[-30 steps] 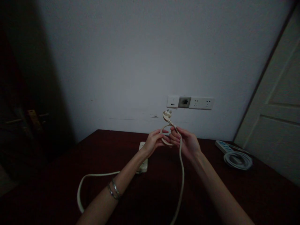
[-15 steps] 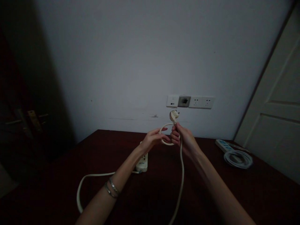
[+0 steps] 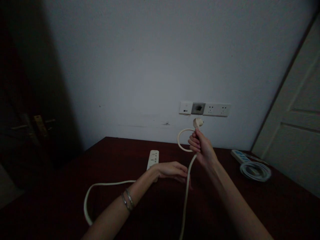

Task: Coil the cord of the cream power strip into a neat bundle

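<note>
Our right hand [image 3: 202, 150] is gripping the cord [image 3: 117, 182] below its plug [image 3: 197, 122], one loop raised above the table [image 3: 62, 186]; our left hand [image 3: 172, 170], fingers apart, is hovering beside the hanging part. We are judging even, untwisted loops best.

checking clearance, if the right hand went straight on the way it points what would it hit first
Likely the wall sockets, up and right of the plug that the right hand holds. Nothing shows in between, though depth is unclear.

Home rm: wall sockets [image 3: 216, 109], panelled door [image 3: 295, 110], wood table [image 3: 120, 150].
</note>
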Tool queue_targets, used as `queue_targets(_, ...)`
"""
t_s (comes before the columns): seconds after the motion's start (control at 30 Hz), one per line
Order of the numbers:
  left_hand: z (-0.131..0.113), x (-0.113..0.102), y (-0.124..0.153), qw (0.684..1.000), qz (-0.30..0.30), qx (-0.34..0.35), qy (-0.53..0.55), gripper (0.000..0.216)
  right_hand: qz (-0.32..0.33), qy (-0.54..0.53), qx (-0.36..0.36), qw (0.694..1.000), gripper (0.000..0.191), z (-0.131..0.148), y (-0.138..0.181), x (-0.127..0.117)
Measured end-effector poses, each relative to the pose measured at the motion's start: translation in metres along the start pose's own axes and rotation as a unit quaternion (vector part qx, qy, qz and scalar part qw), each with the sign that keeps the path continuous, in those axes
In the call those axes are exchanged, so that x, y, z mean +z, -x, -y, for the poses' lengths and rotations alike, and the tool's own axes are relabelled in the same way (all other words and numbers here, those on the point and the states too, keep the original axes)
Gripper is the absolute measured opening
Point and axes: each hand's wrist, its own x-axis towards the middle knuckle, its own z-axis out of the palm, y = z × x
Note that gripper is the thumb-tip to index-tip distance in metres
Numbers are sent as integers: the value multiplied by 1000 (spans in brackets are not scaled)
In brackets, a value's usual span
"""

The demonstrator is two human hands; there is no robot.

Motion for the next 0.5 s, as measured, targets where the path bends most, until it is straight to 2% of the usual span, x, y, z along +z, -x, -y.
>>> queue_targets(0.1, -11, -8, 11, 999, 10, -14, 46, 20, 14, -3, -19, 1000, 30, 9, 0, -5)
queue_targets(0.17, -20, -15, 19, 998, -10, -5, 69, 18, 14, -1, -20, 1000, 29, 15, -1, -11)
queue_targets(0.33, -38, -35, 31, 986, -148, 48, 58, 19, 15, 11, 19, 1000, 35, 16, -5, -23)
queue_targets(0.5, -49, -43, 42, 956, -284, 61, -24, 17, 43, -9, 91, 995, 36, 3, -5, -21)
